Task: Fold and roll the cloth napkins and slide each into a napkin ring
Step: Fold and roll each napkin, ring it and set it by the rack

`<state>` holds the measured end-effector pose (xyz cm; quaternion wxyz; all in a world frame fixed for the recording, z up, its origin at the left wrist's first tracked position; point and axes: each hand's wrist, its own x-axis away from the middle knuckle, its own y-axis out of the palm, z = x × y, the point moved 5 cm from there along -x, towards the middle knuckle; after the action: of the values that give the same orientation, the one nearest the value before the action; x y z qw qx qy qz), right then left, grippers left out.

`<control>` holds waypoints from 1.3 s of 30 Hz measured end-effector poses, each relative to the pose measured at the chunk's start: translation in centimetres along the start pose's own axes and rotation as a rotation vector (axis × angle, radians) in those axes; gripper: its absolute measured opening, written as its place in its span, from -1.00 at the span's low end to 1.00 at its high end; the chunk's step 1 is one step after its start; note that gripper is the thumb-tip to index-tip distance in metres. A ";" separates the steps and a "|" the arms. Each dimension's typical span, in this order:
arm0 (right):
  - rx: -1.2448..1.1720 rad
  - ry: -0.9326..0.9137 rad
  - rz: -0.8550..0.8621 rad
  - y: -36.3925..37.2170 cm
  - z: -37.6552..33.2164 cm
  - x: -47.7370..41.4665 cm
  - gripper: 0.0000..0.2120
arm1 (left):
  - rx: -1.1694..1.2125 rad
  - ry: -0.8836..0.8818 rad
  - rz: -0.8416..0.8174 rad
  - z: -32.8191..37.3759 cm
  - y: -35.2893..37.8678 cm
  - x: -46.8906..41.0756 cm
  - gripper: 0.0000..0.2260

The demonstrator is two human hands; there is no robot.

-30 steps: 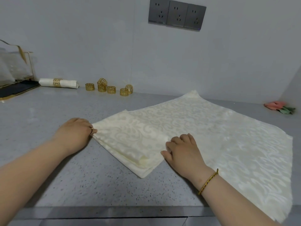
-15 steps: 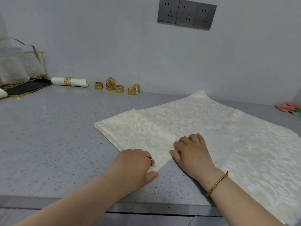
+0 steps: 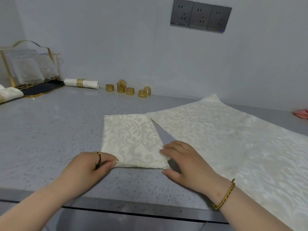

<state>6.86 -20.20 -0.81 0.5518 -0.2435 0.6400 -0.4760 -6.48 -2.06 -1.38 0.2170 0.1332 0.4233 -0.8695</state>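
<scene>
The folded napkin (image 3: 133,139) now lies clear of the spread napkin (image 3: 233,139) near the bench's (image 3: 50,130) front edge, left hand (image 3: 90,165) pinching one corner, right hand (image 3: 185,162) pressing flat-fingered, seemingly ready for rolling.

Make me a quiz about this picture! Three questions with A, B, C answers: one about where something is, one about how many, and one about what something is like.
1. Where is the rolled napkin?
A) by the wall, left of the loose rings
B) on the big flat cloth
C) at the counter's front edge

2. How many sockets are there?
A) one
B) three
C) five

3. The near napkin is:
A) crumpled in a ball
B) pushed inside a ring
C) folded flat

Answers:
1 A, it lies at the back with the rings to its right.
2 B, three grey panels sit side by side.
3 C, it is a flat rectangle with no ring on it.
</scene>
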 end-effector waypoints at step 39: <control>-0.461 0.401 -0.154 3.6 2.9 -6.6 -0.75 | -0.085 -0.251 0.077 -4.7 -0.8 -6.2 -0.70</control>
<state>12.12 -14.09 -0.69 0.3071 -0.3114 0.8068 -0.3972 -1.23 3.76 -1.16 0.3070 0.0305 0.4238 -0.8516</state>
